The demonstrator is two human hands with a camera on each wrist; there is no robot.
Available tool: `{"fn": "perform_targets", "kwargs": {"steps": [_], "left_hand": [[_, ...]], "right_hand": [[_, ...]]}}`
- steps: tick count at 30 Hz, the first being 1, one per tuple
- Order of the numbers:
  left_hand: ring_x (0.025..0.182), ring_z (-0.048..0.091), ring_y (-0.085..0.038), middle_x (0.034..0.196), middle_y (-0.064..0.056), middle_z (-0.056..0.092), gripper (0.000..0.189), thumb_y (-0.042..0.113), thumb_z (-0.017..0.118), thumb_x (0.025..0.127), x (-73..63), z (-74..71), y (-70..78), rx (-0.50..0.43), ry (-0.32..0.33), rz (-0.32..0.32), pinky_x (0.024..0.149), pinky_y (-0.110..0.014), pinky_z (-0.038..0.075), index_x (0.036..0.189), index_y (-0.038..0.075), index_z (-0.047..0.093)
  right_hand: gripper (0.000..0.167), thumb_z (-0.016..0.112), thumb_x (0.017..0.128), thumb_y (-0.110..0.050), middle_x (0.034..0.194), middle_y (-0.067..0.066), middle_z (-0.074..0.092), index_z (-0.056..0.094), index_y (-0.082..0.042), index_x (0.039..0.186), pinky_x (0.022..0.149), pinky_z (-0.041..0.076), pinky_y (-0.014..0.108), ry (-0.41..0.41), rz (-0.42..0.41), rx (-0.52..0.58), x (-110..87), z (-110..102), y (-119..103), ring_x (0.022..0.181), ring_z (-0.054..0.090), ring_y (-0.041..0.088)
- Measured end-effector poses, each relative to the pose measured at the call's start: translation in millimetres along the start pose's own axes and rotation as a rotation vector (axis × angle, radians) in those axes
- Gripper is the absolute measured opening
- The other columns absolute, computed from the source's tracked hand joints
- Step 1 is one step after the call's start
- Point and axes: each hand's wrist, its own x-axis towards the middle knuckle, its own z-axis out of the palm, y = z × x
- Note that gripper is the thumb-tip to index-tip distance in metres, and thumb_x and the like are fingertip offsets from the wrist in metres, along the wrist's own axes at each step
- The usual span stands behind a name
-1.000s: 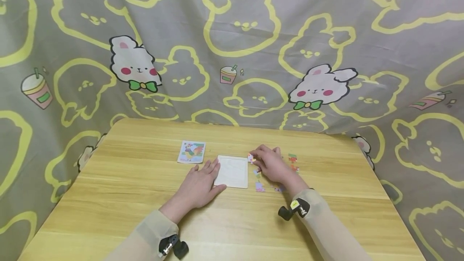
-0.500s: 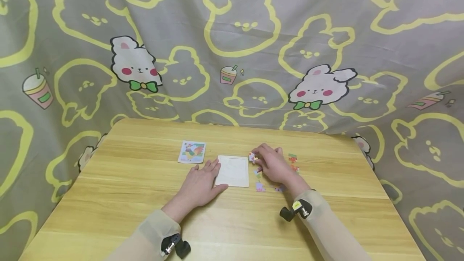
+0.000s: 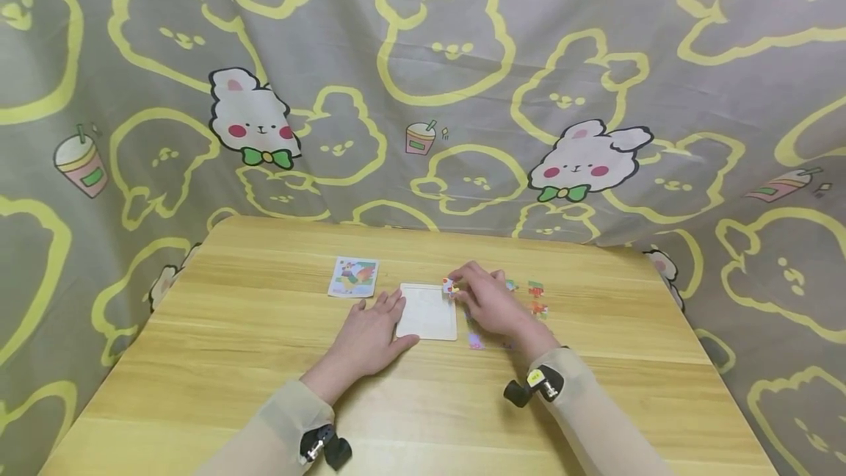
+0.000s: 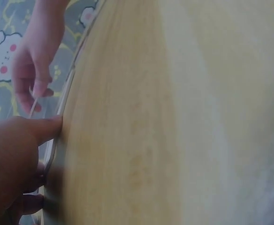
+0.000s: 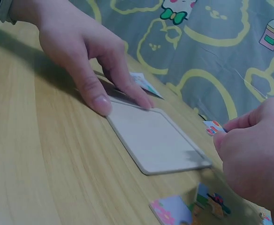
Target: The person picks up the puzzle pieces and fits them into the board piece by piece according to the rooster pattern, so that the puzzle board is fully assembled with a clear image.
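My right hand (image 3: 490, 303) pinches a jigsaw piece (image 5: 214, 127) with bright printed patches between thumb and fingertips. In the head view, that piece overlaps the far right corner of a white square puzzle tray (image 3: 425, 314); the right wrist view shows it raised above the table. My left hand (image 3: 366, 334) lies along the tray's left side, thumb at the near corner and fingers at the far one, steadying it. The tray's inside shows plain white. Loose jigsaw pieces lie right of the tray, among them a lilac piece with pink flowers (image 5: 171, 212); my right hand hides some of them.
A small picture card (image 3: 353, 277) with a colourful bird lies left of the tray, beyond my left hand. Two more pieces, one a red and green piece (image 3: 536, 289), lie right of my right hand. A patterned curtain (image 3: 463, 116) hangs behind the wooden table (image 3: 264, 300).
My right hand has shifted left with its piece, from beside the tray to over its far right corner. My left hand has stayed at the tray's left side.
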Motion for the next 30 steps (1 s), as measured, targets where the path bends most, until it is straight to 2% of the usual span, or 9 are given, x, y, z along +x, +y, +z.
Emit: {"fn": "perform_targets", "kwargs": {"steps": [6,9,14,19,26,30], "left_hand": [[0.148,0.043,-0.038,0.165,-0.016,0.039,0.084,0.063,0.055,0.104,-1.9,0.1,1.2,0.0,0.0,0.0,0.117,-0.066,0.033,0.157,-0.001,0.047],[0.15,0.04,-0.039,0.166,-0.016,0.038,0.084,0.062,0.055,0.104,-2.4,0.3,2.0,-0.017,-0.008,-0.008,0.116,-0.072,0.029,0.158,-0.001,0.046],[0.151,0.038,-0.039,0.167,-0.014,0.037,0.083,0.062,0.056,0.104,-2.7,0.3,3.0,-0.033,-0.017,-0.025,0.11,-0.083,0.025,0.159,0.0,0.046],[0.152,0.037,-0.039,0.167,-0.013,0.037,0.083,0.062,0.055,0.104,-3.1,0.6,4.0,-0.029,-0.018,-0.032,0.11,-0.083,0.024,0.159,0.001,0.046],[0.152,0.027,-0.052,0.169,-0.01,0.035,0.082,0.062,0.055,0.104,-3.7,0.1,6.1,-0.068,-0.026,-0.06,0.111,-0.084,0.019,0.16,0.003,0.045],[0.153,0.026,-0.052,0.169,-0.01,0.036,0.082,0.062,0.055,0.104,-4.1,-1.1,6.7,-0.062,-0.03,-0.064,0.111,-0.084,0.02,0.16,0.003,0.045]], "right_hand": [[0.027,0.065,0.107,-0.018,0.129,-0.001,0.064,0.065,-0.011,0.133,0.093,0.031,0.045,-0.011,-0.017,-0.018,6.4,7.5,-7.1,0.103,0.063,0.014],[0.028,0.064,0.107,-0.015,0.129,0.0,0.064,0.064,-0.011,0.134,0.093,0.032,0.045,-0.012,-0.024,-0.032,9.0,11.5,-10.0,0.107,0.064,0.016],[0.03,0.064,0.106,-0.013,0.129,0.0,0.064,0.063,-0.011,0.136,0.095,0.031,0.045,-0.015,-0.02,-0.019,13.0,15.7,-15.6,0.1,0.063,0.014],[0.031,0.065,0.106,-0.016,0.129,0.0,0.064,0.062,-0.011,0.137,0.099,0.031,0.048,-0.025,-0.026,-0.02,17.0,19.1,-20.8,0.095,0.063,0.013],[0.029,0.065,0.106,-0.015,0.129,-0.001,0.064,0.063,-0.012,0.135,0.093,0.03,0.044,-0.029,-0.03,-0.034,22.3,27.3,-25.7,0.106,0.062,0.015],[0.029,0.066,0.106,-0.016,0.126,-0.002,0.065,0.064,-0.012,0.135,0.092,0.03,0.042,-0.036,-0.032,-0.03,24.3,32.9,-28.4,0.107,0.063,0.016]]}}
